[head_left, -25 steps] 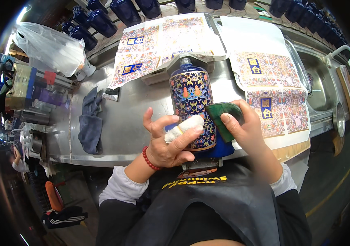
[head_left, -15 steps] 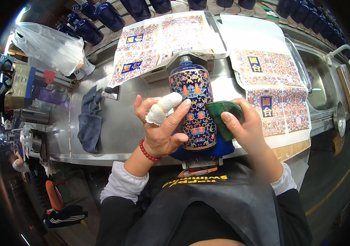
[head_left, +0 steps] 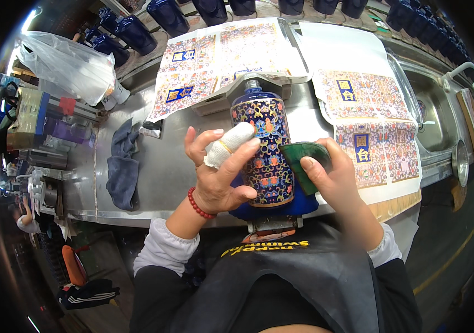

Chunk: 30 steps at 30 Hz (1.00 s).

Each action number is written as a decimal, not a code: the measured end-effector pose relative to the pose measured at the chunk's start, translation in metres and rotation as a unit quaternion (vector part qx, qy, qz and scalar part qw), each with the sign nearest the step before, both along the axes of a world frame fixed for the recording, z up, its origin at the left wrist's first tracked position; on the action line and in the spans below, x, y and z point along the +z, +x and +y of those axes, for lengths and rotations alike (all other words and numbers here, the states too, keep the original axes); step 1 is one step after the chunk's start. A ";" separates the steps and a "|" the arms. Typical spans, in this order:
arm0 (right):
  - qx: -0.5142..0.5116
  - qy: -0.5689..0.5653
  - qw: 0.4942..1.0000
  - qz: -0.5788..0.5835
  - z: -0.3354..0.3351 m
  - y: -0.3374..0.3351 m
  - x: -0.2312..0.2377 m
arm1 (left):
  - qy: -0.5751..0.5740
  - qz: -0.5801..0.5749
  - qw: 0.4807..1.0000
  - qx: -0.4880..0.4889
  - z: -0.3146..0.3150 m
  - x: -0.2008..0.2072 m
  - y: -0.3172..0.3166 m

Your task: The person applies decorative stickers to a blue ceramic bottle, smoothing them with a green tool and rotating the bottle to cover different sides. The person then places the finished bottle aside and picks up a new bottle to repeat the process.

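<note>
A dark blue bottle (head_left: 270, 161) lies in front of me with its neck pointing away, on a blue pad (head_left: 305, 204). A colourful floral pattern with gold edges covers its body. My left hand (head_left: 223, 177) is at the bottle's left side, fingers spread. One of its fingers is wrapped in white cloth held by a yellow band, and its fingertips are at the patterned surface; whether they press on it I cannot tell. In my right hand (head_left: 334, 172) is a flat green scraper (head_left: 303, 161), pinched between thumb and fingers, its edge against the bottle's right side.
Printed floral sheets (head_left: 192, 69) lie behind the bottle, and more sheets (head_left: 378, 102) to the right. A grey-blue cloth (head_left: 123, 169) rests on the metal table at left. A sink (head_left: 442, 125) is at far right. Several blue bottles (head_left: 167, 16) stand along the back.
The row of blue bottles at the back has shifted to the right. My hands, the scraper and the bottle keep nearly the same places, slightly lower in view.
</note>
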State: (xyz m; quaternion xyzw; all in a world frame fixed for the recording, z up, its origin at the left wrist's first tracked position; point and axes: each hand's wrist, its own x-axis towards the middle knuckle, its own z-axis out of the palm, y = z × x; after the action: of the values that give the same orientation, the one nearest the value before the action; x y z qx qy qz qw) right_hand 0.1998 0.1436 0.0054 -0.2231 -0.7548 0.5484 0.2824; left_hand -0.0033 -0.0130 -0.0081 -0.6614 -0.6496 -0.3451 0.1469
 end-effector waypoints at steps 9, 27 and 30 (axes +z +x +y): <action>-0.002 0.008 1.000 -0.007 0.001 0.000 0.000 | 0.041 0.089 0.995 0.006 -0.005 -0.004 0.007; 0.006 0.039 0.999 -0.021 0.000 0.004 0.003 | 0.007 0.076 0.997 -0.014 0.005 0.011 0.003; 0.008 0.033 0.999 -0.022 0.000 0.003 0.003 | 0.000 0.014 1.000 0.006 0.015 0.010 -0.006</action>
State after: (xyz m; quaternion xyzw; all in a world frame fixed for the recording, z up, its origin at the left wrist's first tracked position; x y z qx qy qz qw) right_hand 0.2027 0.1439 0.0080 -0.2194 -0.7804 0.5203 0.2687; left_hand -0.0094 0.0016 0.0014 -0.6619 -0.6518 -0.3349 0.1579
